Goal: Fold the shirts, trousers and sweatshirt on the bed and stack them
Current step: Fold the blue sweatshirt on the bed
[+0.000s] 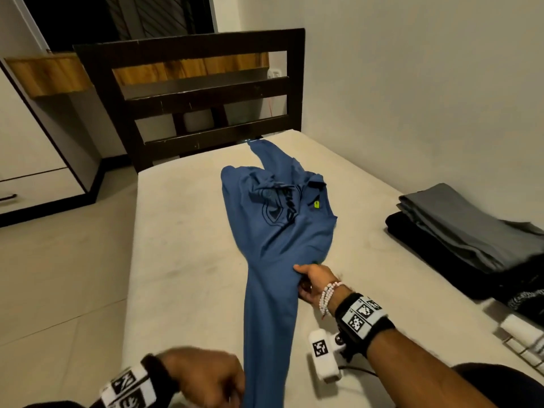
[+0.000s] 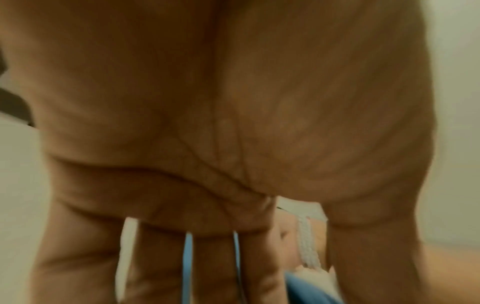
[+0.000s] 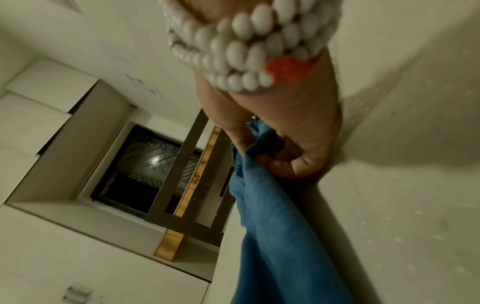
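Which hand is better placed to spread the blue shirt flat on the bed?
Probably the right hand: it grips the blue shirt mid-length, nearest the bunched upper part lying on the bed. The left hand is at the near end by the frame's bottom edge.

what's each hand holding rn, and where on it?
Right hand grips the blue shirt at a bunched side edge, about midway along it. Left hand meets the shirt's near end, but whether it grips is blurred.
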